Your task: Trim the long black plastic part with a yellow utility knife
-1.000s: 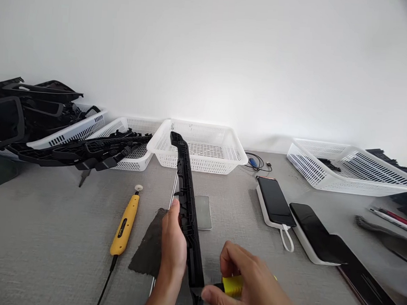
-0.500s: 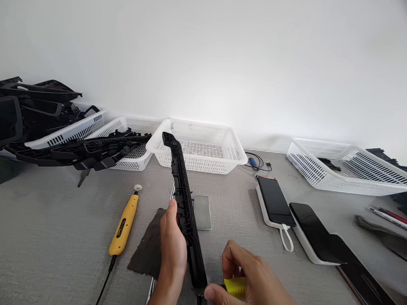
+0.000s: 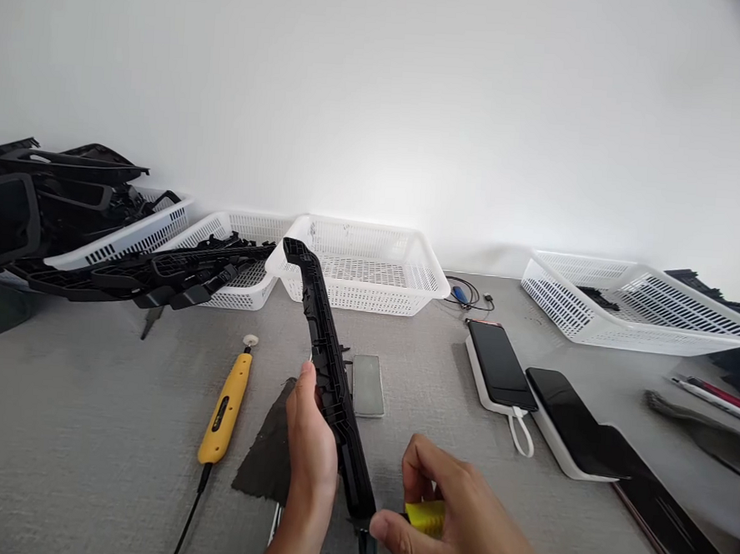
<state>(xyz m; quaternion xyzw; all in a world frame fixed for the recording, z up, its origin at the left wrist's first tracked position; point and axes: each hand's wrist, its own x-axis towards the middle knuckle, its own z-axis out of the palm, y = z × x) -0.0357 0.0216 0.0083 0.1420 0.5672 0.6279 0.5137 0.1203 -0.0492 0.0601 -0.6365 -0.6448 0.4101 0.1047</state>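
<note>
In my left hand (image 3: 312, 453) is a long black plastic trim piece (image 3: 333, 383), ribbed along its length and slanting from upper left to lower right. My thumb lies along its left side. My right hand (image 3: 449, 512) is closed around a tool with a yellow handle (image 3: 425, 516). Its dark front end points left at the lower part of the trim, where my right thumb touches or nearly touches the plastic. Fingers hide most of this tool, so its exact kind does not show. Beneath my left wrist lies a dark cloth-like sheet (image 3: 265, 454).
A yellow corded rotary tool (image 3: 227, 406) lies at left. Behind are white baskets (image 3: 368, 300), a left one (image 3: 127, 237) heaped with black plastic parts. A small grey block (image 3: 368, 386) sits mid-table. Phones (image 3: 502, 364) on white power banks and a right basket (image 3: 623, 330) stand at right.
The trim's upper end has tilted slightly to the left, together with my left hand. My right hand and the yellow-handled tool have shifted very slightly left.
</note>
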